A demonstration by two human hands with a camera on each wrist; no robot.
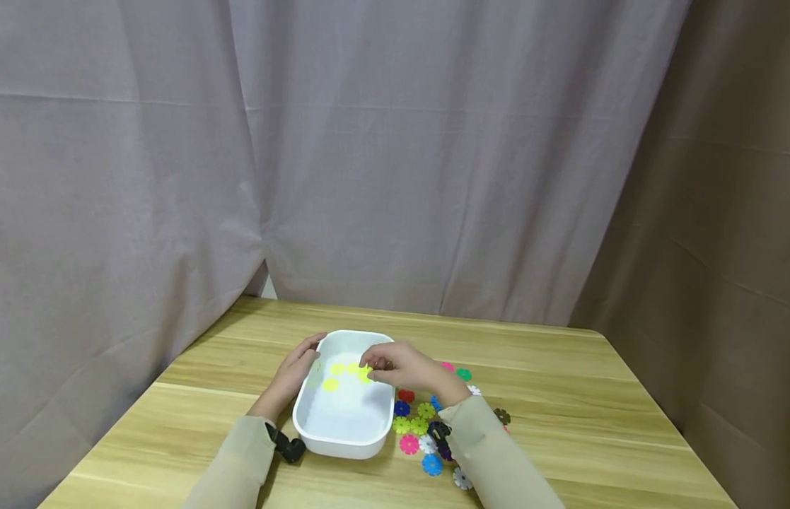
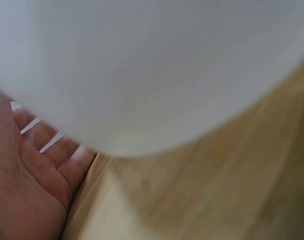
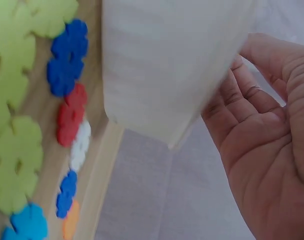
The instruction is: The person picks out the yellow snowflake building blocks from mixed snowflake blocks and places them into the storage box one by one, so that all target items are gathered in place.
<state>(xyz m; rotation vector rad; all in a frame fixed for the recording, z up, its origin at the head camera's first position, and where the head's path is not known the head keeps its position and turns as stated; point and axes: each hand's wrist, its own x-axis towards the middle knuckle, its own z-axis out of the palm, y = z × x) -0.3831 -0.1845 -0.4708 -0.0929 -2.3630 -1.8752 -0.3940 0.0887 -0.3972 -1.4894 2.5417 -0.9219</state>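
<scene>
A white plastic tub (image 1: 344, 449) stands on the table. My left hand (image 1: 297, 372) holds its left side, with the thumb at the rim; in the left wrist view its fingers (image 2: 54, 145) lie along the outside of the wall. Over the right side of the tub is my right hand (image 1: 395, 364), fingers bent and fingertips right above yellow flower-shaped discs (image 1: 365, 376). I cannot tell whether it pinches one of them; the tub wall (image 3: 162, 65) hides the fingertips in the right wrist view. More yellow discs (image 1: 331, 384) lie on the tub's floor.
Right of the tub, flower-shaped discs in mixed colours are scattered on the wooden table (image 1: 579, 417), among them a pink disc (image 1: 409, 444), a blue disc (image 1: 432, 464) and a red disc (image 3: 71, 115). Grey curtains (image 1: 395, 177) hang behind the table.
</scene>
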